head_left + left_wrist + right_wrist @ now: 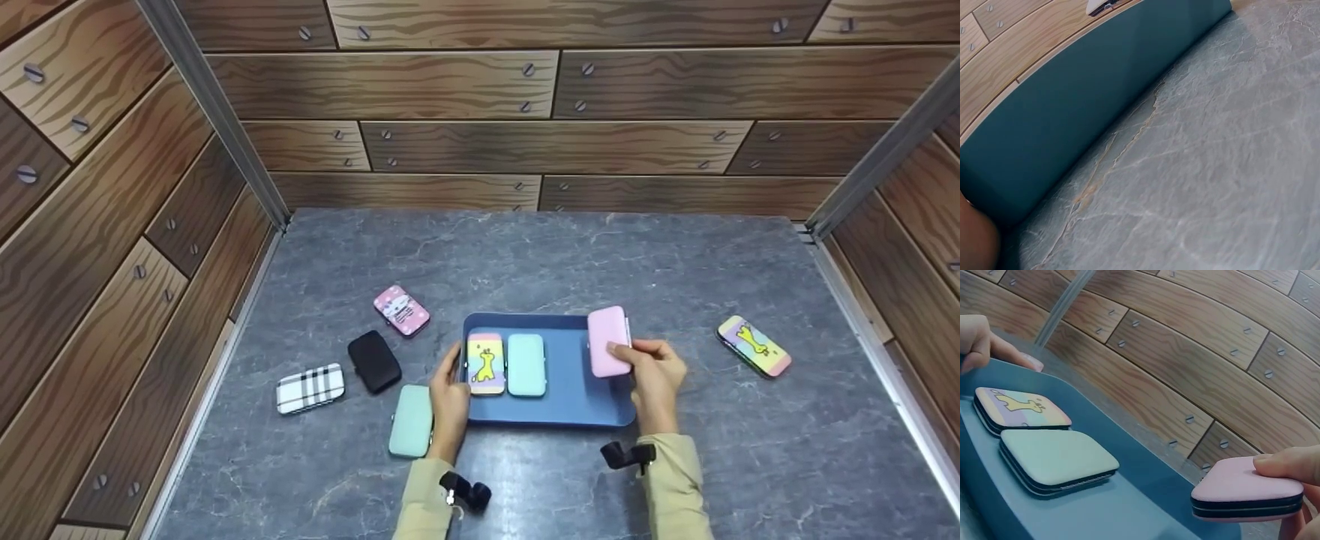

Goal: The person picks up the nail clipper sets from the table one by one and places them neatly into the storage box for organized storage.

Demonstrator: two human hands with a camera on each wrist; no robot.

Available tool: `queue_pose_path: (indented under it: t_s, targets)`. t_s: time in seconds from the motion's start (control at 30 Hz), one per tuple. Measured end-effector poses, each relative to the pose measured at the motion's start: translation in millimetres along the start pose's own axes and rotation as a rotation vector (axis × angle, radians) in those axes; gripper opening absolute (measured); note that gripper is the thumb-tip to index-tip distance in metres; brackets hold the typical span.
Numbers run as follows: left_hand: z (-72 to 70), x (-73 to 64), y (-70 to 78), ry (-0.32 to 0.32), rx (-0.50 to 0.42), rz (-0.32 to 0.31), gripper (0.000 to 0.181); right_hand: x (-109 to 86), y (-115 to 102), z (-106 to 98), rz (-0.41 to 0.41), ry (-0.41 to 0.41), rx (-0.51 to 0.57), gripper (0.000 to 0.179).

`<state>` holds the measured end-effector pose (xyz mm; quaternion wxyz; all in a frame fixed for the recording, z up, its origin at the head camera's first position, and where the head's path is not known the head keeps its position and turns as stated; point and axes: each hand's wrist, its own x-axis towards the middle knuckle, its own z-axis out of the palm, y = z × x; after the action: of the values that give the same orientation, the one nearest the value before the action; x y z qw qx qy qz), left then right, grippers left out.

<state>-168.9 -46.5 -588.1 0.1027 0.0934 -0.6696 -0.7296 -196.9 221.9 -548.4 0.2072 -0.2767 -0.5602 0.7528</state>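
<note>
A blue tray [566, 412] lies on the floor before me, holding a giraffe-print clasp case [486, 364] and a mint clasp case [526, 366] side by side in its left half. At the tray's left wall, my left hand [451, 401] grips the rim, its fingers along the outside. My right hand [656, 379] pinches a plain pink clasp case [608, 337] between thumb and fingers, over the tray's right end. The right wrist view shows this pink case [1247, 486] held by one edge, thumb on top. Only the tray's outer wall [1084, 95] and a bit of hand appear in the left wrist view.
Left of the tray lie a patterned pink case [402, 310], a black case [374, 361], a plaid case [310, 388] and another mint case [411, 421]. A second giraffe case [754, 346] is off to the right. Wood-patterned walls [555, 90] enclose the marbled grey floor [750, 285].
</note>
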Motion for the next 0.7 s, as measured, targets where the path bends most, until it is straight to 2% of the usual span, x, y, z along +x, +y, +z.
queue_pose_path:
  t_s: [0.57, 0.7]
  targets:
    - [-1.7, 0.6, -3.1, -0.022, 0.029, 0.015, 0.078, -20.8, 24.9, 13.9, -0.004, -0.029, -0.023, 0.028]
    - [-0.2, 7.8, -21.6, -0.006, 0.017, 0.007, 0.080, -25.4, 28.2, 18.4, 0.009, -0.037, -0.031, 0.029]
